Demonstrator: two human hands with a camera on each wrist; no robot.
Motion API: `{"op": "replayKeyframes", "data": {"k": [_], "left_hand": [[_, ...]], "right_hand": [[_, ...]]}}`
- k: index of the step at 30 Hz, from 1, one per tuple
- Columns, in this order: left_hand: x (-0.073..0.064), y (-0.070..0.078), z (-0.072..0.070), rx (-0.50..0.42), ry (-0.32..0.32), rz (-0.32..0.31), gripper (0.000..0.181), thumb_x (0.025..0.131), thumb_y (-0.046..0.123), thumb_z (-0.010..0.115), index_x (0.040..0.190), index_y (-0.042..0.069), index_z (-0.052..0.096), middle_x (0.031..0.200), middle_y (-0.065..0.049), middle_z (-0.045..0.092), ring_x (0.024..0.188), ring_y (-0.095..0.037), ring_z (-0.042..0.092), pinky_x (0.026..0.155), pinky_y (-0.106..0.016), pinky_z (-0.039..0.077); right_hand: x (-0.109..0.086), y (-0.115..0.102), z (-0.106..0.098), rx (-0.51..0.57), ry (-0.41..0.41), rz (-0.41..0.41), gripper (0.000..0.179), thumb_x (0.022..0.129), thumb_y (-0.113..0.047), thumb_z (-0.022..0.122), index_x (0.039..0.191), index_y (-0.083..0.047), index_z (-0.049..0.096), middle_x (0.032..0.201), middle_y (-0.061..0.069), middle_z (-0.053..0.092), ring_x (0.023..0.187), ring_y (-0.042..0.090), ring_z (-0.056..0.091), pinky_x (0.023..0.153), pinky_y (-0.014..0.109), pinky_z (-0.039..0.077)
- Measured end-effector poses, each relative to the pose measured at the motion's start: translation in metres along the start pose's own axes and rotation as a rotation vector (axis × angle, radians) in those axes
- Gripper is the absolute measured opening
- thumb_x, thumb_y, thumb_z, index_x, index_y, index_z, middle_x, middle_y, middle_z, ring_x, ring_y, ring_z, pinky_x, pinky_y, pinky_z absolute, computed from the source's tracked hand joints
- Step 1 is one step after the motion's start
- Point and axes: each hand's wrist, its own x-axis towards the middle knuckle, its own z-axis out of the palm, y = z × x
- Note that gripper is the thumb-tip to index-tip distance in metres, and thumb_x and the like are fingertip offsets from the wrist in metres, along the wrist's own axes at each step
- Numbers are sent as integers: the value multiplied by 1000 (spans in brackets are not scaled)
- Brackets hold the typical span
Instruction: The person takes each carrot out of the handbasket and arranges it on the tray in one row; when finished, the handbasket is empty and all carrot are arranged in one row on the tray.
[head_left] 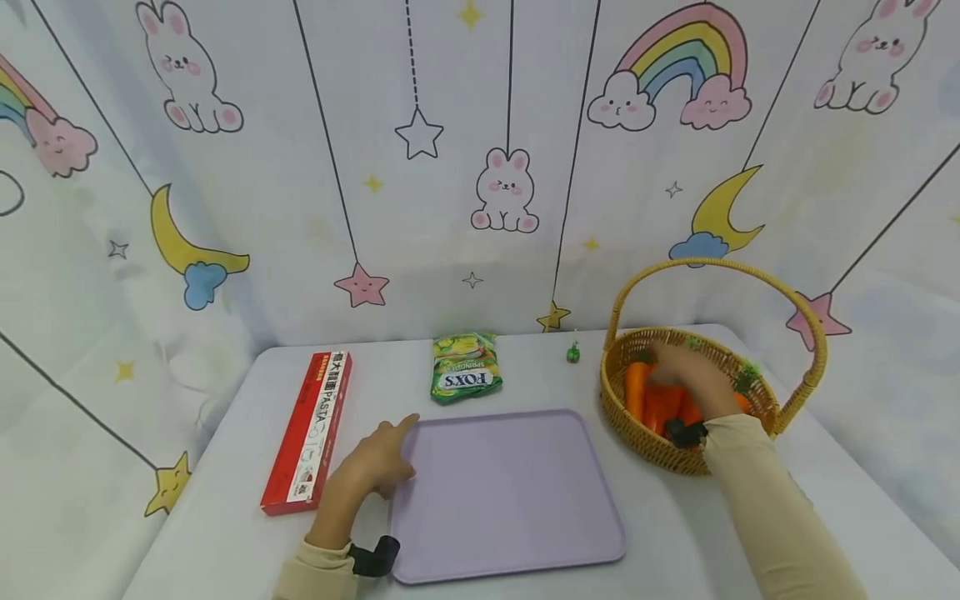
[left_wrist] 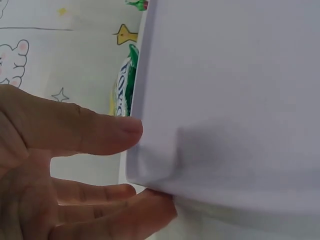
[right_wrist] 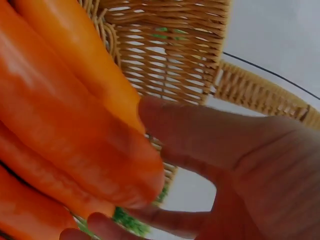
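Observation:
My left hand (head_left: 377, 457) is at the far left corner of a pale lilac tray (head_left: 510, 492); its thumb and fingers lie fairly straight along two sides of the rim (left_wrist: 131, 172). My right hand (head_left: 690, 375) reaches into a wicker basket (head_left: 637, 433) of orange carrots with green tops. In the right wrist view, the thumb lies against one carrot (right_wrist: 107, 82) while the fingers pass below the end of a redder carrot (right_wrist: 90, 135). That redder carrot is between thumb and fingers, still among the others.
A red and white pasta box (head_left: 307, 433) lies left of the tray. Behind the tray is a green FOX'S packet (head_left: 466, 368). A small green object (head_left: 573, 352) stands near the basket. The tall basket handle (head_left: 817, 367) arches over the right side; a printed curtain (head_left: 442, 208) hangs behind the table.

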Motion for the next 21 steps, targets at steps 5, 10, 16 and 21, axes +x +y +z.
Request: {"op": "replayKeyframes", "data": {"k": [5, 10, 16, 21], "left_hand": [[-2, 1, 2, 12, 5, 13, 78, 79, -9, 70, 152, 2, 44, 128, -29, 51, 67, -26, 58, 45, -31, 49], [-1, 1, 4, 36, 7, 18, 78, 77, -11, 69, 151, -1, 44, 129, -30, 51, 70, -26, 58, 47, -32, 49], [-1, 1, 6, 60, -3, 26, 79, 76, -12, 70, 150, -3, 44, 130, -30, 50, 72, -27, 58, 48, -33, 49], [-1, -1, 6, 68, -19, 20, 85, 76, -14, 69, 154, -4, 38, 139, -31, 45, 72, -25, 58, 49, -33, 48]], "right_hand": [[14, 5, 2, -15, -42, -10, 71, 89, -11, 67, 148, 13, 35, 146, 42, 38, 130, 59, 42, 99, 65, 42], [22, 1, 3, -41, -58, 28, 69, 88, -11, 67, 146, 14, 38, 142, 43, 41, 118, 54, 52, 82, 55, 53], [21, -9, 6, 21, -80, 77, 77, 88, -5, 67, 151, 12, 27, 142, 50, 30, 105, 55, 58, 62, 46, 58], [24, -16, 9, -49, -51, 20, 87, 83, 1, 67, 153, 16, 18, 148, 51, 21, 130, 64, 37, 81, 55, 54]]}}
